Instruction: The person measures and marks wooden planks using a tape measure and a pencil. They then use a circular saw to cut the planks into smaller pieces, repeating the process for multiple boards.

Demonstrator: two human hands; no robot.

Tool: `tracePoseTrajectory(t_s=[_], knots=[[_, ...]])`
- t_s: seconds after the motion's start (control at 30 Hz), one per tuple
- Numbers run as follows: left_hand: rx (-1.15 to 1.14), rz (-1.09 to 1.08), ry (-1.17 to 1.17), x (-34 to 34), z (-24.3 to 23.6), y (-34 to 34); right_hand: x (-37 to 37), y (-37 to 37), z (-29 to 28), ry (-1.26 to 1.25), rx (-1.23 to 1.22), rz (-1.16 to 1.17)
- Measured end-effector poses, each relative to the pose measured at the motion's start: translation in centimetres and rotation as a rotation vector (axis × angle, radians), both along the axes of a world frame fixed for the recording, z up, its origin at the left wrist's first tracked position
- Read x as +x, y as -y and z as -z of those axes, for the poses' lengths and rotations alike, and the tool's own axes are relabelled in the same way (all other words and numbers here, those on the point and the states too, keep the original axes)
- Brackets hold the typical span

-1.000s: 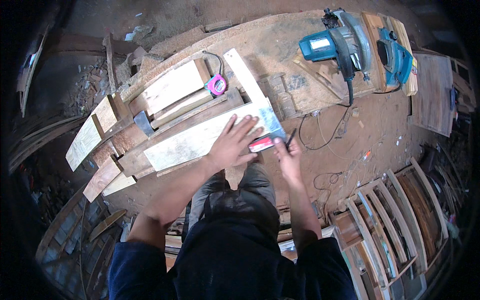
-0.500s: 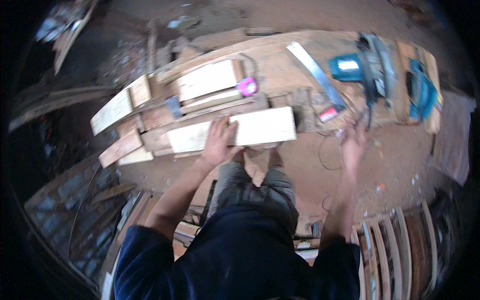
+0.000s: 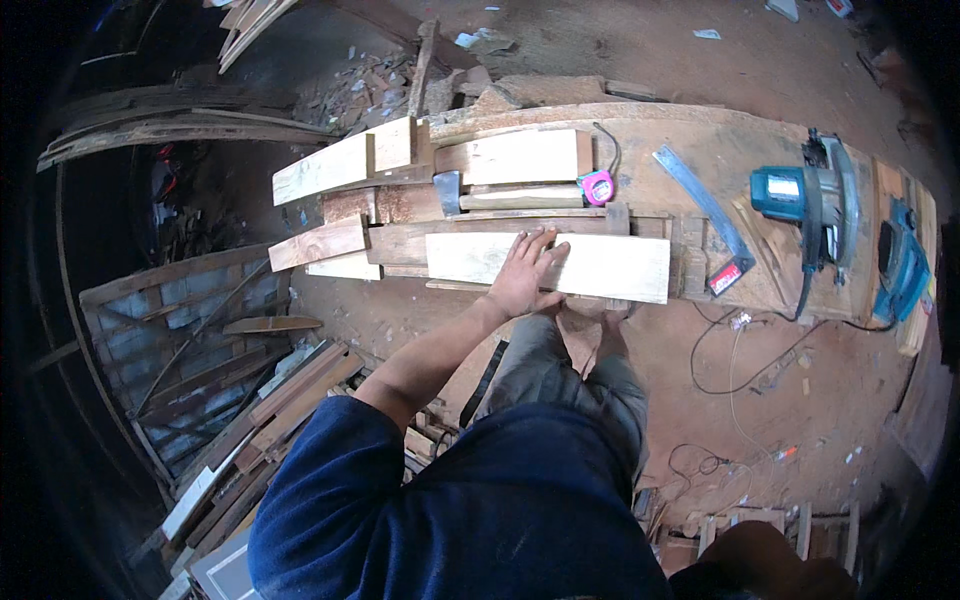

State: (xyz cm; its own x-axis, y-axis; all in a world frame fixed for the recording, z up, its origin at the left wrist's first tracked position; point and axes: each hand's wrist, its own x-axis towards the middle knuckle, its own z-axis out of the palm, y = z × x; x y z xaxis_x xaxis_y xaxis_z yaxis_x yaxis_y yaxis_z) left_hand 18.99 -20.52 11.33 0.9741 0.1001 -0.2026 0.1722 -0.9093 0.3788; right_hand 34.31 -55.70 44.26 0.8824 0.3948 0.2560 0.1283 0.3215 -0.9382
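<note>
A pale wooden board [image 3: 615, 265] lies lengthwise across the near side of the low workbench. My left hand [image 3: 518, 275] spans the board's width, its fingertips at the far edge and its thumb at the near edge. My right hand is out of sight; only part of the right arm [image 3: 765, 560] shows at the lower right. Just beyond the board is what looks like a hatchet [image 3: 520, 200] with a wooden handle, and a pink tape measure [image 3: 597, 187] sits by the handle's end. To the right lies a metal square [image 3: 705, 198] with a red patch near its corner.
A teal circular saw [image 3: 785, 193] and a teal power planer [image 3: 898, 262] occupy the bench's right end. Cables [image 3: 735, 385] trail over the dirt floor. More boards [image 3: 325, 170] lie at the bench's left, and stacked timber [image 3: 270, 440] stands at my lower left.
My right hand has drawn back from near the square and left the view. My left hand stays on the board. The whole view has shifted, so the bench appears farther right.
</note>
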Motion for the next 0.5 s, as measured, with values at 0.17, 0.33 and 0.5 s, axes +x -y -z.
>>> tracePoseTrajectory(t_s=[0.17,0.33,0.5], knots=[[-0.060,-0.004,0.046,0.0,0.0,-0.3,-1.0,0.5,-3.7,0.052,0.227,-0.084],[-0.044,0.019,0.122,0.3,0.0,-0.3,-4.4,0.1,-8.4,0.083,0.307,-0.129],[-0.014,0.066,0.068,-0.2,0.7,-1.2,-10.3,-1.9,-13.3,0.109,0.309,-0.089]])
